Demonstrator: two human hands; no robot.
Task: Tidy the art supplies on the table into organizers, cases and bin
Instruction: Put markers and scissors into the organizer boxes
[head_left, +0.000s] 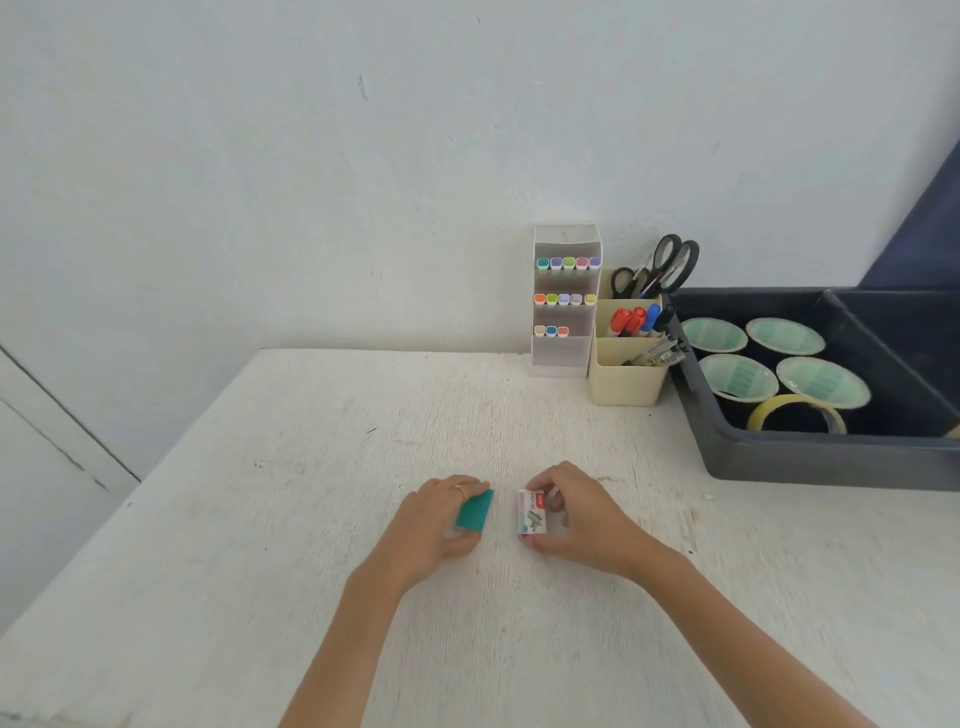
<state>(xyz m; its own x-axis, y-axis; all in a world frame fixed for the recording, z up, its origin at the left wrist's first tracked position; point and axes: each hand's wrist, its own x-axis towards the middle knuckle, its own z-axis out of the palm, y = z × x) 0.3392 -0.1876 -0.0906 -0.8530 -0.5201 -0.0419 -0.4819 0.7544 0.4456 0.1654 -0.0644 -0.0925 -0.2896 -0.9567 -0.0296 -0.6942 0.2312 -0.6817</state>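
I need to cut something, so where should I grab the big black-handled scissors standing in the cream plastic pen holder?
Grip the big black-handled scissors by their handle loops, coming from above: they stand handles-up, blades down inside the cream plastic pen holder.

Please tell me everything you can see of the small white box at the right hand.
The small white box looks like cardboard, with a red patch at its far end and a grey picture on top; the print is too blurred to read. It lies flat, low over the white table. The right hand pinches its far and near ends.
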